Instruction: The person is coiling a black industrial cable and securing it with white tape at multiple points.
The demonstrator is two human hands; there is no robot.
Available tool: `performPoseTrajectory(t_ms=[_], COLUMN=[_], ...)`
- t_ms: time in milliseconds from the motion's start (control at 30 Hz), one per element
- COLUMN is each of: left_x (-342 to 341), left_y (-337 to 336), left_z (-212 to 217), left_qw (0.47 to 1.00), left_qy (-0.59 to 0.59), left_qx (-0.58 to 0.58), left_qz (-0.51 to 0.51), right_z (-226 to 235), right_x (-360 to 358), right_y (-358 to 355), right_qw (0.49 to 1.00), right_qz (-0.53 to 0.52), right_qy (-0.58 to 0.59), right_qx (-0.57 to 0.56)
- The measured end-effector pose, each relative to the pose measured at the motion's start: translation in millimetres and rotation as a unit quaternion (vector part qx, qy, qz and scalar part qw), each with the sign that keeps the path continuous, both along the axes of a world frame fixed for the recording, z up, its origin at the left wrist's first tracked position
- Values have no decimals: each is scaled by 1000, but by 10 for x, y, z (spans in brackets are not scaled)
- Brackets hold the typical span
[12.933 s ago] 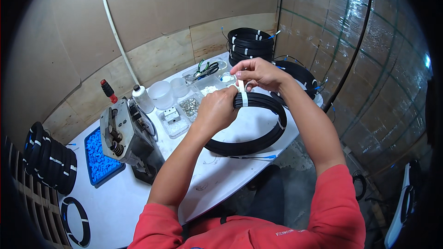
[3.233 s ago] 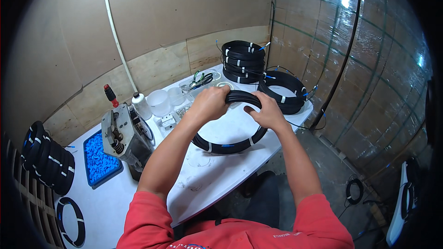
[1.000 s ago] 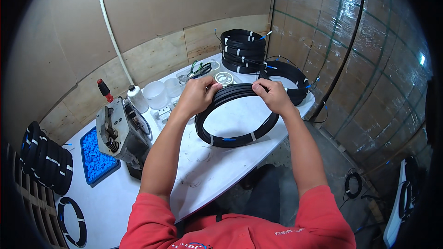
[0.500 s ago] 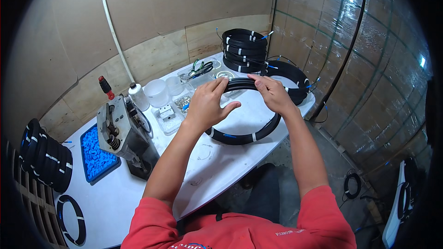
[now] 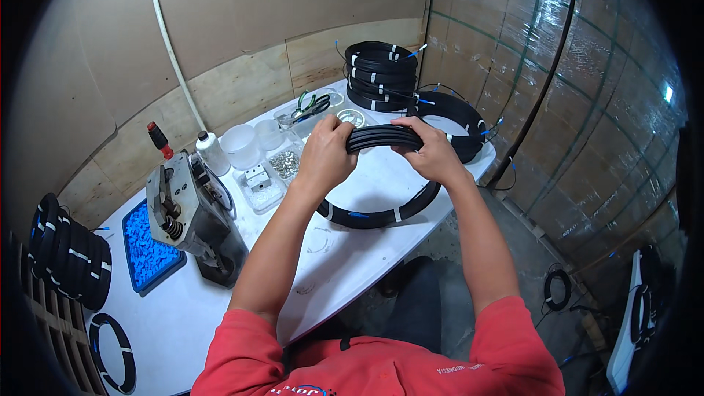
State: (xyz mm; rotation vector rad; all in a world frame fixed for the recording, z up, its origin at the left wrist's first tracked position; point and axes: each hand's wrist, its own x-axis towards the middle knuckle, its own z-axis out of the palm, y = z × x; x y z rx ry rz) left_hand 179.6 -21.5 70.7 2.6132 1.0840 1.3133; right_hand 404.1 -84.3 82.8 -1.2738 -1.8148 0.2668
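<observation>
A coil of black cable point(image 5: 383, 138) is tilted up over the table, its far side raised between my two hands. My left hand point(image 5: 330, 152) is closed round the strands at the left, and my right hand point(image 5: 431, 148) grips them at the right, fingers over the top. Several strands lie side by side between the hands. The coil's near side rests on the white table point(image 5: 345, 264), with white tape bands and a small blue piece on it.
Stacked black coils point(image 5: 381, 77) stand at the back right, another coil pile point(image 5: 451, 114) beside them. Leftward are clear tubs point(image 5: 240, 147), pliers point(image 5: 315, 106), a white bottle point(image 5: 213, 152), a metal press point(image 5: 194, 205) and a tray of blue pieces point(image 5: 147, 246). More coils point(image 5: 73, 257) sit far left.
My left hand's thumb, stretched away from the coil before, has closed in round the strands. The far side of the coil now shows more strands between my hands. The view has shifted slightly.
</observation>
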Motion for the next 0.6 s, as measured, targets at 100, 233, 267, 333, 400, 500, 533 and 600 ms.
performPoseTrajectory(t_ms=[100, 233, 267, 333, 400, 500, 533, 600], left_x=[-10, -1, -5, -17, -32, -33, -33, 19], left_y=[0, -6, -11, -26, -35, -38, -27, -26], left_z=[15, 30, 43, 89, 124, 140, 140, 152], left_qw=[1000, 999, 999, 991, 988, 985, 985, 985], left_qy=[4, 2, 3, 3, 7, 33, 54, 71], left_qx=[-17, -44, -44, -130, -155, -172, -164, -157], left_qz=[12, 8, 8, -3, -6, 0, 12, 23], right_z=[-67, -122, -121, -103, -57, -12, 10, 77], right_x=[-16, 12, 1, -27, -57, -40, -47, -70], right_y=[56, 162, 164, 158, 130, 128, 122, 89], right_qw=[997, 976, 980, 983, 995, 998, 998, 990], right_qz=[-8, -35, -41, -47, -55, -38, -36, -38], right_qy=[-34, -113, -108, -103, -62, -56, -54, -133], right_qx=[76, 184, 164, 144, 52, 15, 14, 29])
